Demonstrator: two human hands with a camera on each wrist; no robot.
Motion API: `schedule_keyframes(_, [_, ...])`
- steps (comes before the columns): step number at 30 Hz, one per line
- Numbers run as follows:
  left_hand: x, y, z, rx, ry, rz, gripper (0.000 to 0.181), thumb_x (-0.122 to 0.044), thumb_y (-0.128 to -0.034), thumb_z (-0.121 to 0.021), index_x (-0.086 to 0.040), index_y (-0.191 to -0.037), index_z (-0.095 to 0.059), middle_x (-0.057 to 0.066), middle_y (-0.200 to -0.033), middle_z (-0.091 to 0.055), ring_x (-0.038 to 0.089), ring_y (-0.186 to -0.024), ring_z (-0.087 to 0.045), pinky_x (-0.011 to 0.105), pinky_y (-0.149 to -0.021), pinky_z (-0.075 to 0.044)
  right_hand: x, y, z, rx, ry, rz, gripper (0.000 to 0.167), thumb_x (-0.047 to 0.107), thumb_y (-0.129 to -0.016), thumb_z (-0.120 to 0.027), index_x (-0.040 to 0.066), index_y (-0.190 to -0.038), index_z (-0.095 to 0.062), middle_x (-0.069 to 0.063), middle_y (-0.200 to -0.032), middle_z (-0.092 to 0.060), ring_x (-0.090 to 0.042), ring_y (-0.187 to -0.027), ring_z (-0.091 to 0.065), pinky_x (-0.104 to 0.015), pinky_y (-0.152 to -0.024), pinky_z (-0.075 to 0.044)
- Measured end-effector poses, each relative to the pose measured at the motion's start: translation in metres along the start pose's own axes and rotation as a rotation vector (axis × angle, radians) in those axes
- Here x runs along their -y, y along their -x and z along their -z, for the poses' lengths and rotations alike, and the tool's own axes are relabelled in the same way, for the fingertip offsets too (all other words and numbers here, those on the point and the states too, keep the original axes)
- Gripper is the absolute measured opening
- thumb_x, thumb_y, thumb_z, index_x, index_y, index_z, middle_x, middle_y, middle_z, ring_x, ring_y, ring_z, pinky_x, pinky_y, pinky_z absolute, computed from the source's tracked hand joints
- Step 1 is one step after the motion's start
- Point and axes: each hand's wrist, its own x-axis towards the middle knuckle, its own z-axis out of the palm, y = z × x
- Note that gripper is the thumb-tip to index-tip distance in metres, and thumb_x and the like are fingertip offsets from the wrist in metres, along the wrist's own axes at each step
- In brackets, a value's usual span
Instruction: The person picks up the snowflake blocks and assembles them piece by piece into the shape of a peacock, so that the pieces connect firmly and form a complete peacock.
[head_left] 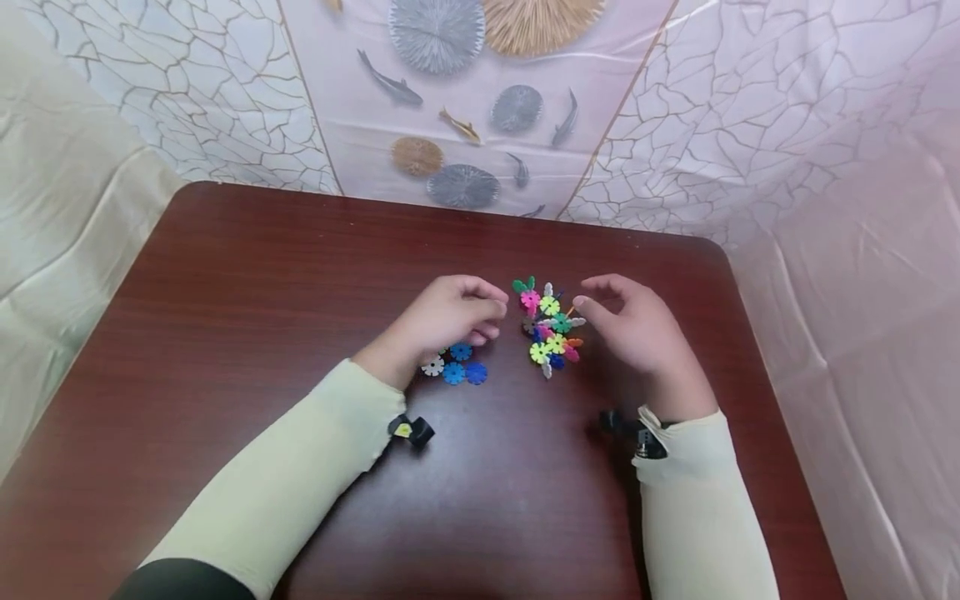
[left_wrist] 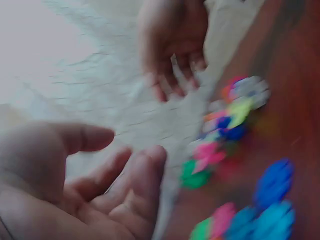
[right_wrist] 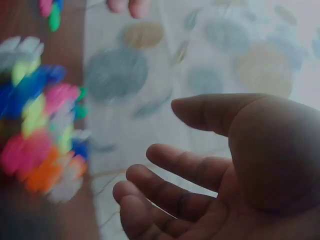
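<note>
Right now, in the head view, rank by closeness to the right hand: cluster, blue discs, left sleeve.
1. Cluster: just left of the right hand.
2. Blue discs: farther left, slightly lower in frame.
3. Left sleeve: lower left.

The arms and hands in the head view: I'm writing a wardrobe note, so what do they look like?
The left hand and right hand are ungloved. The left sleeve and right sleeve are plain pale yellowish cream. Black material borders the left sleeve's upper end. Beside the cuffs, the left device is black with a yellow patch; the right device is black too.
</note>
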Motion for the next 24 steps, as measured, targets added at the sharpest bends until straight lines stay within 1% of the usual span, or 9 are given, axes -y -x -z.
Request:
schedule_keyframes(1, [-0.004,0.008,0.008,-0.009,-0.083,-0.034,0.028,-0.027,-0.1099,-0.075,-0.009,-0.132,-0.076,0.021,-0.133,-0.078,0.044,-0.114,-0.08,0.047,-0.095,-0.069,0.008,0.006,0.0,-0.016,0.019,0.028,0.056,0.057,-0.109,-0.069,0.019,-0.151,-0.066,-0.01,-0.141,-0.073,-0.034,-0.12,-0.069,-0.058,-0.1,-0.058])
schedule_keyframes(3, [-0.007,0.021,0.023,-0.036,-0.255,-0.088,0.027,-0.033,-0.11,-0.074,-0.014,-0.128,-0.077,0.015,-0.125,-0.079,0.038,-0.109,-0.079,0.046,-0.093,-0.065,0.024,0.015,-0.004,-0.032,0.047,0.085,0.048,0.051,-0.108,-0.073,0.019,-0.144,-0.071,-0.008,-0.125,-0.078,-0.03,-0.108,-0.072,-0.051,-0.089,-0.06])
schedule_keyframes(5, [-0.005,0.032,0.037,-0.073,-0.404,-0.115,0.025,-0.037,-0.1098,-0.073,-0.017,-0.124,-0.078,0.01,-0.115,-0.079,0.031,-0.101,-0.076,0.044,-0.09,-0.061,0.038,0.021,-0.014,-0.019,0.068,0.149,0.039,0.043,-0.107,-0.078,0.018,-0.137,-0.076,-0.004,-0.111,-0.08,-0.026,-0.092,-0.073,-0.044,-0.079,-0.058])
schedule_keyframes(7, [0.002,0.04,0.048,-0.103,-0.499,-0.111,0.022,-0.037,-0.109,-0.072,-0.018,-0.119,-0.078,0.007,-0.106,-0.077,0.026,-0.092,-0.072,0.042,-0.085,-0.058,0.049,0.024,-0.027,0.013,0.1,0.218,0.035,0.037,-0.105,-0.081,0.017,-0.133,-0.079,0.0,-0.102,-0.079,-0.021,-0.085,-0.071,-0.039,-0.076,-0.058])
schedule_keyframes(10, [0.016,0.046,0.057,-0.119,-0.565,-0.075,0.018,-0.034,-0.1075,-0.071,-0.017,-0.112,-0.077,0.005,-0.097,-0.075,0.023,-0.085,-0.068,0.039,-0.079,-0.056,0.061,0.023,-0.051,0.085,0.139,0.299,0.034,0.033,-0.102,-0.084,0.013,-0.13,-0.081,0.004,-0.095,-0.078,-0.016,-0.081,-0.069,-0.037,-0.077,-0.059])
schedule_keyframes(12, [0.026,0.048,0.058,-0.11,-0.593,-0.056,0.019,-0.033,-0.1055,-0.072,-0.015,-0.109,-0.077,0.004,-0.093,-0.075,0.022,-0.083,-0.068,0.037,-0.077,-0.056,0.065,0.022,-0.067,0.132,0.154,0.317,0.035,0.031,-0.101,-0.085,0.012,-0.13,-0.081,0.004,-0.091,-0.077,-0.015,-0.081,-0.069,-0.038,-0.078,-0.061])
schedule_keyframes(15, [0.039,0.05,0.055,-0.101,-0.668,-0.022,0.024,-0.037,-0.1017,-0.077,-0.015,-0.11,-0.074,0.001,-0.093,-0.075,0.02,-0.085,-0.067,0.037,-0.08,-0.056,0.067,0.019,-0.089,0.163,0.198,0.311,0.037,0.031,-0.1,-0.087,0.012,-0.132,-0.081,0.001,-0.095,-0.077,-0.017,-0.086,-0.07,-0.041,-0.083,-0.064])
schedule_keyframes(20, [0.053,0.052,0.046,-0.102,-0.799,0.031,0.042,-0.046,-0.0952,-0.087,-0.015,-0.118,-0.07,0.001,-0.103,-0.075,0.021,-0.092,-0.067,0.042,-0.088,-0.058,0.066,0.019,-0.117,0.161,0.271,0.273,0.044,0.032,-0.098,-0.089,0.012,-0.136,-0.078,-0.004,-0.109,-0.078,-0.022,-0.1,-0.069,-0.046,-0.094,-0.065])
schedule_keyframes(24, [0.057,0.052,0.037,-0.137,-0.856,0.038,0.045,-0.048,-0.0944,-0.089,-0.015,-0.119,-0.07,0.003,-0.11,-0.075,0.022,-0.097,-0.067,0.045,-0.092,-0.06,0.064,0.02,-0.127,0.154,0.304,0.254,0.038,0.031,-0.098,-0.09,0.012,-0.129,-0.079,-0.004,-0.104,-0.076,-0.022,-0.095,-0.066,-0.045,-0.091,-0.064])
